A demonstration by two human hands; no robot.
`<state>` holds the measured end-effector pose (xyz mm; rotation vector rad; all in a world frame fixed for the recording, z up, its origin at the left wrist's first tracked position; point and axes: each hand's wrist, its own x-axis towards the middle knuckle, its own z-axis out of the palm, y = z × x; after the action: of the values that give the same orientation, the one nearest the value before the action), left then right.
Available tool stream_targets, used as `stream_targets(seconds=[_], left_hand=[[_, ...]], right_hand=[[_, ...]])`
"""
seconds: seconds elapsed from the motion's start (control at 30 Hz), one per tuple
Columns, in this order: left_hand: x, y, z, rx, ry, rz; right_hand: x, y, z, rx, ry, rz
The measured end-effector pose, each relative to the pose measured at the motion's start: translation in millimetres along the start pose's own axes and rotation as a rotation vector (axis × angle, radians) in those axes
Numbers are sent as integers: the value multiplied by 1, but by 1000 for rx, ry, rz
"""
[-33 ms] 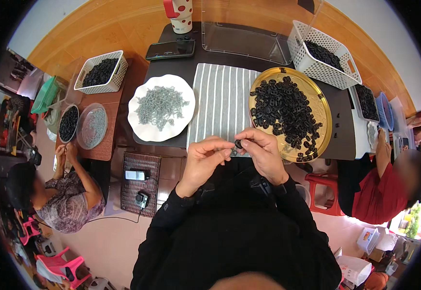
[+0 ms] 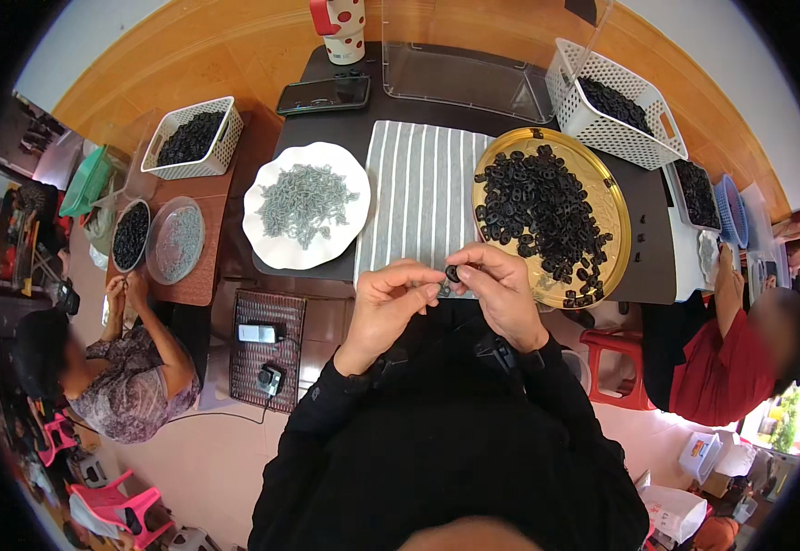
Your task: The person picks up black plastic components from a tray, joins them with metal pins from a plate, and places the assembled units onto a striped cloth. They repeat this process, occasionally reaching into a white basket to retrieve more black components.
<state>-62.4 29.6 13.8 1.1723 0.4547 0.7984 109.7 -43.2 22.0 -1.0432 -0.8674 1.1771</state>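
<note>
Above the near edge of the grey-and-white striped cloth (image 2: 415, 184), my two hands meet fingertip to fingertip. Thumb and fingers of my right hand (image 2: 501, 292) pinch a small round black piece (image 2: 453, 274). My left hand (image 2: 386, 308) is closed in a pinch, its fingertips at the same piece; whatever it grips is mostly hidden. To the left stands a white scalloped plate (image 2: 262, 241) heaped with small grey pieces (image 2: 308, 204). On the right, a round gold tray (image 2: 613, 197) bears a pile of small black pieces (image 2: 542, 211), close to my right hand.
A phone (image 2: 324, 94), a spotted tumbler (image 2: 343, 35) and a clear plastic box (image 2: 464, 87) stand at the back. White baskets of black pieces flank the dark table, one basket (image 2: 615, 119) behind the tray. Two other people sit left and right, near a red stool (image 2: 615, 372).
</note>
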Motion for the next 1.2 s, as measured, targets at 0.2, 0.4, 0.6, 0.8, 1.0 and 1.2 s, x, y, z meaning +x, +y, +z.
stream_targets(seconds=[0.2,0.4,0.6,0.8,1.0,1.2], left_hand=[[-2,-3,3,-17,34,-63],[-1,0,7,-21,51,-74],[0,-3,4,11,66,-45],[0,-3,4,-2,80,-71],[0,-3,4,-9,97,-68],[0,-4,4,24,110,-36]], right_hand=[[-2,-2,1,59,51,2],[-2,1,-2,164,78,98],[-2,1,3,73,101,47],[-2,0,7,-57,82,-49],[0,-2,8,-222,61,-143],[1,-1,3,-384,-9,-230]])
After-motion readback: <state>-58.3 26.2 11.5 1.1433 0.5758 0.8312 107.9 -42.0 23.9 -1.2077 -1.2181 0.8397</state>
